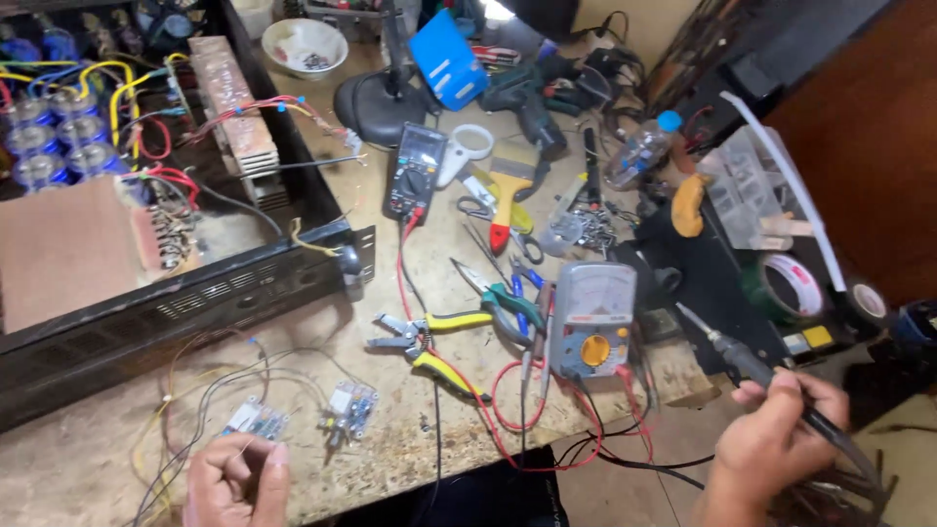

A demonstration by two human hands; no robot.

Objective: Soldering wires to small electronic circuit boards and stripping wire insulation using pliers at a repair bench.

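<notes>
A: Right hand [776, 439]?

B: Low right, off the bench edge. Fingers curled tight round the dark handle of a soldering iron [747, 363]. The metal tip points up-left toward the analog meter [591, 319], but stays clear of it. The iron's cord trails down-right past the wrist.

A: Left hand [237, 483]?

B: Bottom left, resting on the workbench [88, 459]. Fingers bunched together and pinched on thin wires [195, 410]. Whether it grips them firmly, can't tell.

A: Where are the boards relative to it?

B: A small blue circuit board [256, 421] lies just above the knuckles, near but not clearly touching. A second small board [349, 405] sits beside it to the right, a bit further from the hand. The thin wires loop from both back toward the left hand.

A: And the iron versus the boards?

B: Well apart. Yellow-handled wire strippers [429, 344], green-handled pliers [503, 304] and the red test leads [508, 400] lie between them.

A: Anything else on the bench?

B: An open black amplifier chassis [176, 303] takes the upper left, with blue capacitors [59, 137] inside. A digital multimeter [415, 171] lies above the pliers. A tape roll [793, 288] sits on the right, above the right hand.
</notes>
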